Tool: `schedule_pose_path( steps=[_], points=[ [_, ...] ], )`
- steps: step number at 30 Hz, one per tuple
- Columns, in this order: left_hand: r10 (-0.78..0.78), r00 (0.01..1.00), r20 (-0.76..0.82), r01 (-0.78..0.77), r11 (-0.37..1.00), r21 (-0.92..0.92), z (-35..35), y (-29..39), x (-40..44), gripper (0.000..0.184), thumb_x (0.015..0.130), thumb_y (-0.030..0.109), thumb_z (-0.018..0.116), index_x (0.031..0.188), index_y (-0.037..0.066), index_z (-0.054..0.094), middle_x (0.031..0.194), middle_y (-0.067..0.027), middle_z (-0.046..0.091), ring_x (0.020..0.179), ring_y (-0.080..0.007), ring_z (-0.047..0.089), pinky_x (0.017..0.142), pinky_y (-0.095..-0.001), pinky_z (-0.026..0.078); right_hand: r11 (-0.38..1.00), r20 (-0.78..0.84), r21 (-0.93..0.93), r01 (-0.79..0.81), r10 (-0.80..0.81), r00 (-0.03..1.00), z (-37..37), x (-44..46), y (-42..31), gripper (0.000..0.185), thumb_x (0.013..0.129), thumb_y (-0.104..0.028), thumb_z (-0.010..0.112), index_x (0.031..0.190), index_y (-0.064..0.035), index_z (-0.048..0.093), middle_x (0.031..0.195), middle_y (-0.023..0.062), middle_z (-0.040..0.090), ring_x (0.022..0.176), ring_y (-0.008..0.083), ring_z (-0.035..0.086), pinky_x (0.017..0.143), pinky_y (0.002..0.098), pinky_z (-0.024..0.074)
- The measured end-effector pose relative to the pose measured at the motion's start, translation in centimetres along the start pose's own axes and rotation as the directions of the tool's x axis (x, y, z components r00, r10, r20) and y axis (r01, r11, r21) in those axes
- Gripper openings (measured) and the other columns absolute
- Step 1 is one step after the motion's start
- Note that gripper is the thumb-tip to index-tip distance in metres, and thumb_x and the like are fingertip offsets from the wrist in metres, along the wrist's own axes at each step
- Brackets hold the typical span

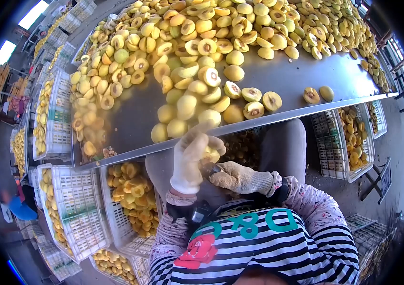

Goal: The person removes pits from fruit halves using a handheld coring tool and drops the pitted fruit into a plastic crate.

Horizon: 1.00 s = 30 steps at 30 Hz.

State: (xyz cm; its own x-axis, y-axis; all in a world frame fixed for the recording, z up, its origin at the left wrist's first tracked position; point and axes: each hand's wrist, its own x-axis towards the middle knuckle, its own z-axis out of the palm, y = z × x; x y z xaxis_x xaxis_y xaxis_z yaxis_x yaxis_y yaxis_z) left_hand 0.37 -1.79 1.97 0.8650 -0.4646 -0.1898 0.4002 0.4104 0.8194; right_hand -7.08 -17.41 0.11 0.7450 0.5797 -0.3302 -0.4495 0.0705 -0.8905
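My left hand, in a pale glove, is closed round a yellow peach half just off the table's front edge. Close beside it, my gloved right hand grips a small dark-handled tool, whose tip is against or near the fruit; its working end is hidden. Both hands are above my lap. Directly beyond them on the metal table lie halved yellow peaches, several with the brown pit showing, such as one cut half near the edge.
A large heap of peach halves covers the table's far side. Below left stands a crate of pitted halves beside another white crate. At right is a further crate. Another person in blue is at far left.
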Motion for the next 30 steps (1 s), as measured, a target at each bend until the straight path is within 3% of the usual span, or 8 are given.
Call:
schedule_pose_path(
  steps=[7, 12, 15, 17, 19, 21, 24, 30],
  points=[
    [-0.32, 0.872, 0.37, 0.364, 0.93, -0.053, -1.7, 2.1, 2.0, 0.048, 0.098, 0.025, 0.055, 0.133, -0.008, 0.054, 0.083, -0.0131, 0.07, 0.076, -0.0245, 0.069, 0.073, -0.0315, 0.056, 0.842, 0.32, 0.479, -0.249, 0.096, 0.942, 0.8, 0.3, -0.4, 0.048, 0.104, -0.056, 0.041, 0.079, -0.0147, 0.042, 0.058, -0.0065, 0.031, 0.043, 0.0058, 0.026, 0.039, 0.0231, 0.0251],
    [-0.254, 0.947, 0.198, 0.321, 0.685, -0.654, -2.3, -0.6, 2.1, 0.037, 0.104, 0.022, 0.045, 0.133, 0.0, 0.055, 0.087, -0.0076, 0.065, 0.085, -0.0276, 0.064, 0.082, -0.0429, 0.053, 0.748, 0.621, 0.549, -0.373, -0.066, 0.781, 0.2, 1.2, 1.1, 0.052, 0.1, -0.061, 0.045, 0.079, -0.0144, 0.044, 0.052, -0.0068, 0.035, 0.039, 0.0047, 0.031, 0.034, 0.0215, 0.0259],
    [-0.083, 0.993, -0.087, 0.033, 0.883, -0.468, -2.9, 1.2, -0.3, 0.039, 0.105, 0.025, 0.041, 0.13, 0.001, 0.057, 0.085, -0.0059, 0.065, 0.082, -0.0276, 0.064, 0.078, -0.0421, 0.053, 0.76, 0.553, 0.555, -0.338, -0.034, 0.832, -0.9, 1.0, 1.4, 0.046, 0.1, -0.055, 0.049, 0.079, -0.0133, 0.047, 0.054, -0.0048, 0.038, 0.04, 0.0062, 0.032, 0.036, 0.0221, 0.0273],
    [0.186, 0.966, -0.179, -0.129, 0.949, 0.288, -4.5, 4.8, -3.5, 0.029, 0.101, 0.013, 0.05, 0.122, -0.002, 0.064, 0.085, -0.0104, 0.068, 0.076, -0.021, 0.067, 0.073, -0.0325, 0.054, 0.905, 0.215, 0.241, -0.351, 0.303, 0.929, -1.2, 1.8, 1.1, 0.042, 0.1, -0.049, 0.051, 0.081, -0.0118, 0.048, 0.061, -0.0033, 0.041, 0.046, 0.0081, 0.037, 0.041, 0.0237, 0.0315],
    [0.415, 0.91, 0.01, -0.127, 0.257, 0.958, -7.7, 7.3, -4.1, 0.021, 0.093, 0.007, 0.062, 0.11, 0.0, 0.07, 0.094, -0.0116, 0.071, 0.081, -0.0196, 0.068, 0.076, -0.0296, 0.054, 0.941, -0.018, 0.062, -0.332, 0.334, 0.942, -0.5, 1.2, 0.5, 0.039, 0.101, -0.046, 0.05, 0.083, -0.011, 0.049, 0.063, -0.0029, 0.042, 0.047, 0.0091, 0.037, 0.042, 0.0246, 0.0312],
    [0.521, 0.793, 0.316, -0.076, -0.431, 0.899, -10.3, 9.5, -3.4, 0.022, 0.088, 0.01, 0.068, 0.107, 0.0, 0.071, 0.097, -0.0112, 0.073, 0.084, -0.0192, 0.069, 0.078, -0.0322, 0.055, 0.967, 0.201, 0.144, -0.211, 0.18, 0.963, -0.9, 1.4, 1.6, 0.039, 0.102, -0.047, 0.049, 0.089, -0.0095, 0.052, 0.065, -0.0023, 0.044, 0.048, 0.0091, 0.039, 0.043, 0.0251, 0.0325],
    [0.403, 0.907, -0.124, 0.14, -0.012, 0.99, -10.5, 8.5, 0.1, 0.036, 0.083, 0.03, 0.074, 0.109, 0.005, 0.073, 0.107, -0.0136, 0.072, 0.103, -0.0303, 0.067, 0.092, -0.0381, 0.052, 0.975, 0.119, 0.051, -0.216, 0.209, 0.971, -0.9, 1.2, 2.0, 0.043, 0.102, -0.049, 0.047, 0.098, -0.0072, 0.054, 0.065, -0.0014, 0.045, 0.049, 0.0095, 0.04, 0.044, 0.0257, 0.0353],
    [0.099, 0.986, -0.134, 0.16, -0.335, 0.929, -12.2, 6.4, 7.1, 0.05, 0.078, 0.025, 0.081, 0.118, -0.002, 0.065, 0.108, -0.0139, 0.07, 0.097, -0.0199, 0.068, 0.087, -0.0326, 0.054, 0.997, -0.232, -0.018, 0.069, -0.071, 0.97, -0.5, -0.3, 2.5, 0.034, 0.101, -0.042, 0.047, 0.101, -0.0092, 0.056, 0.068, 0.0011, 0.05, 0.058, 0.0121, 0.049, 0.051, 0.0292, 0.0414]
  ],
)
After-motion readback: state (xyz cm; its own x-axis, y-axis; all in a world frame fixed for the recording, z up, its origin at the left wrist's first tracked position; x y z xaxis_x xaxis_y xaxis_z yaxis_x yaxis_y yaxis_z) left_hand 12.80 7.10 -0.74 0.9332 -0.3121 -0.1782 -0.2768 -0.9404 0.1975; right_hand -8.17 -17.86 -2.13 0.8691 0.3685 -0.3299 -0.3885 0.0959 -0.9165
